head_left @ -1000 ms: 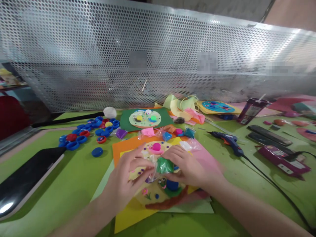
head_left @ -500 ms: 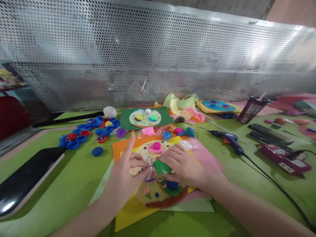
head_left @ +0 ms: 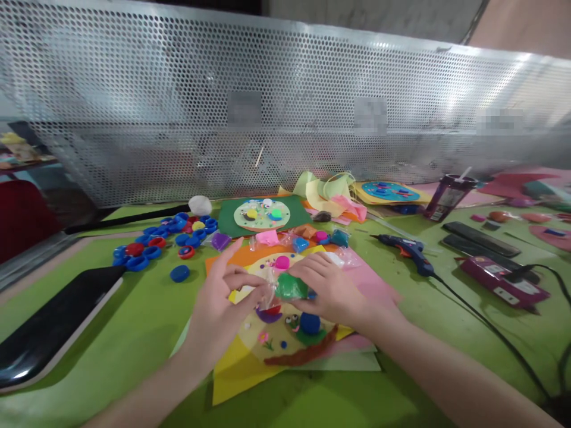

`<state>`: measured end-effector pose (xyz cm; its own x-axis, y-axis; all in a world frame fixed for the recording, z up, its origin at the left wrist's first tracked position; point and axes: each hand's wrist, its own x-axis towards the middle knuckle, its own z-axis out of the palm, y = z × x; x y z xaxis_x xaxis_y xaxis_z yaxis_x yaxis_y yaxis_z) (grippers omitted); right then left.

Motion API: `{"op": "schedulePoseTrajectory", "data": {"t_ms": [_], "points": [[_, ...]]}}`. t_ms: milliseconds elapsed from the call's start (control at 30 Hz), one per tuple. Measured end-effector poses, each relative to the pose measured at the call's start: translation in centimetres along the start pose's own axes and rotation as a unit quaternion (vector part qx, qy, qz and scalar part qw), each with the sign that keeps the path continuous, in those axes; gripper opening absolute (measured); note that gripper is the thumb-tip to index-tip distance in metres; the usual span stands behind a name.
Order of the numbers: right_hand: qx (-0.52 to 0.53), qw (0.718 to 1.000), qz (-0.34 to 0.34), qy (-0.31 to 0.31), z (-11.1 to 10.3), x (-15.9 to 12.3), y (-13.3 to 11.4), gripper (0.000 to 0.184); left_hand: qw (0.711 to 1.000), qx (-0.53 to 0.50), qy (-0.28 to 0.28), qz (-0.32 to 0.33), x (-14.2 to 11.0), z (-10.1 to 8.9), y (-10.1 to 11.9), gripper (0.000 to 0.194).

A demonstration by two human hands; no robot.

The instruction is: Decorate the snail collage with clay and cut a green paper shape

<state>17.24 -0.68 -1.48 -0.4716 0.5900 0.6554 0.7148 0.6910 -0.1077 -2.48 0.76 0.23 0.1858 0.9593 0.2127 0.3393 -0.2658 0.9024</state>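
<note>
Both hands hold a small clear packet of green modelling clay above a round cream craft picture. My left hand pinches the crinkled plastic end between thumb and fingers, its index finger pointing up. The fingers of my right hand are closed around the far side of the packet. Below, the picture bears a blue bottle cap, a pink flower, a brown clay strip and a pink cap. Yellow paper lies under it. My hands cover part of the picture.
Blue and red bottle caps and a black phone-like object lie left. Behind are clay packets and a finished disc on green card. A glue gun, its cord, a purple power strip and a cup stand right.
Both hands have lifted slightly with the green clay packet, showing more of the picture underneath. The view has shifted a little. Both hands keep their hold.
</note>
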Motion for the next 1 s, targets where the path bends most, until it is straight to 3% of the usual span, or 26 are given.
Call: {"op": "schedulePoseTrajectory", "data": {"t_ms": [267, 633, 833, 1000], "points": [[0.000, 1.000, 0.020, -0.018, -0.3, -0.2, -0.3, 0.024, 0.994, 0.085, -0.073, -0.002, 0.5, -0.3, -0.2, 0.076], [0.001, 1.000, 0.007, -0.024, 0.0, -0.4, -0.6, 0.028, 0.994, 0.084, -0.075, -0.009, 0.0, -0.1, 0.8, 0.074], [0.018, 1.000, -0.004, -0.020, 0.7, -0.5, -0.4, 0.031, 0.987, 0.132, -0.088, -0.019, -0.4, 0.0, 0.9, 0.066], [0.019, 0.999, 0.010, -0.036, 0.4, -0.4, -0.7, 0.031, 0.990, 0.097, -0.096, -0.021, -0.4, -0.2, 1.0, 0.069]]}}
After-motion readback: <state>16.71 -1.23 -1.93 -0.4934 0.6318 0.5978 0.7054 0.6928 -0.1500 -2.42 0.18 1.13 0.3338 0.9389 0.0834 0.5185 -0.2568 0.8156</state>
